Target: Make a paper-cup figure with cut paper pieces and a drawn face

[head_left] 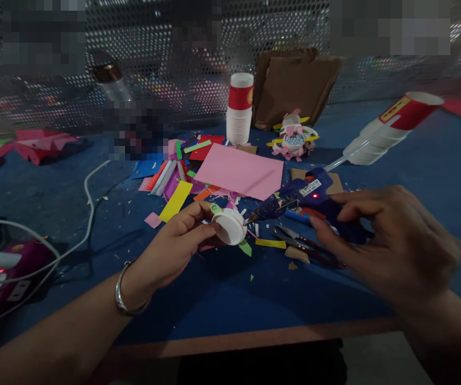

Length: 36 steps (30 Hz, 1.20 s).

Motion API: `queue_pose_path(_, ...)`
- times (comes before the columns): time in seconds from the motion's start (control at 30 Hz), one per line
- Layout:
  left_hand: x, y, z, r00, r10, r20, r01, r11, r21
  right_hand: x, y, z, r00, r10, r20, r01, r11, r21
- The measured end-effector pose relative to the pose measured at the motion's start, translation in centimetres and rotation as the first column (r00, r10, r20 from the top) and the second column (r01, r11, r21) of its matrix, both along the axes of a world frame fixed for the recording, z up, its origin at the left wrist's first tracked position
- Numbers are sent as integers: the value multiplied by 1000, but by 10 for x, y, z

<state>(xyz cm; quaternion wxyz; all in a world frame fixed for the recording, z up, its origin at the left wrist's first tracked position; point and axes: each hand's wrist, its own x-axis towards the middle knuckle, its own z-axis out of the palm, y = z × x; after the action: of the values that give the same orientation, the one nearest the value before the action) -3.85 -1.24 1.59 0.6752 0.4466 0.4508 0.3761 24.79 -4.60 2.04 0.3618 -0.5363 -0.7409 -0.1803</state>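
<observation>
My left hand [188,230] pinches a small white paper cup piece [232,229], its round opening tilted toward me. A green paper strip sticks to the cup piece near my fingertips, and a pointed green scrap [245,247] shows below it. In my right hand [394,240] is a dark blue hot glue gun [319,195] with a lit red light and a clear glue stick [348,156] in its back. The gun's nozzle is at the right rim of the cup piece; whether it touches, I cannot tell.
Pink paper [242,171], scissors [310,243] and colored scraps lie beyond my hands. Farther back stand a cup stack [239,115], a tilted cup stack [391,128], a decorated paper craft [293,138] and cardboard [294,88]. A purple power strip [17,272] with a white cable sits left.
</observation>
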Motion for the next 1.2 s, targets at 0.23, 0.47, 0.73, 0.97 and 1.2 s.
queue_pose_path(0.23,1,0,1,1000,-7,26,6,1000,6,1,0,0,999,46,17,-46,999,10)
queue_pose_path(0.47,1,1,1,1000,-6,27,6,1000,-9,2,1,1,997,73,3,-74,997,8)
queue_pose_path(0.73,2,0,2,999,1,36,0,1000,-25,1,2,2,994,107,-5,-107,994,2)
queue_pose_path(0.97,3,1,3,997,45,70,-40,997,-70,2,2,2,990,136,-30,-136,991,-4)
queue_pose_path(1.2,3,1,2,998,41,51,-37,996,-79,3,1,0,991,134,-29,-134,991,-7)
